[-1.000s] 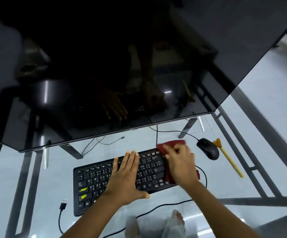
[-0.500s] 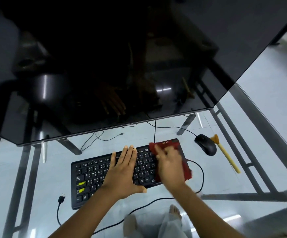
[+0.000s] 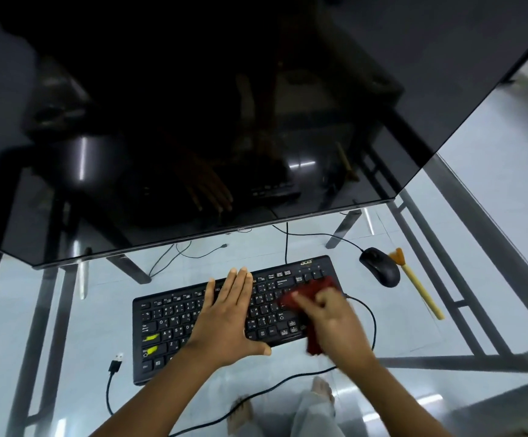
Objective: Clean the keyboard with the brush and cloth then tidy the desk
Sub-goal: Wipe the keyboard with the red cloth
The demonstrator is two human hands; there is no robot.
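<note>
A black keyboard (image 3: pixel 174 323) with two yellow marks on its left keys lies on the glass desk (image 3: pixel 98 310). My left hand (image 3: pixel 224 320) rests flat on the middle keys, fingers straight. My right hand (image 3: pixel 332 320) presses a dark red cloth (image 3: pixel 314 287) onto the keyboard's right end; the hand is blurred and covers most of the cloth. A brush (image 3: pixel 417 285) with a pale wooden handle and orange bristles lies on the desk right of the mouse.
A black mouse (image 3: pixel 381 267) sits between the keyboard and the brush. A large dark monitor (image 3: pixel 193 121) hangs over the back of the desk. A loose USB plug (image 3: pixel 116 365) lies left of the keyboard. Cables run behind and in front.
My right hand has slid the red cloth from the keyboard's top right corner down toward its near right edge. The left hand has stayed flat on the keys.
</note>
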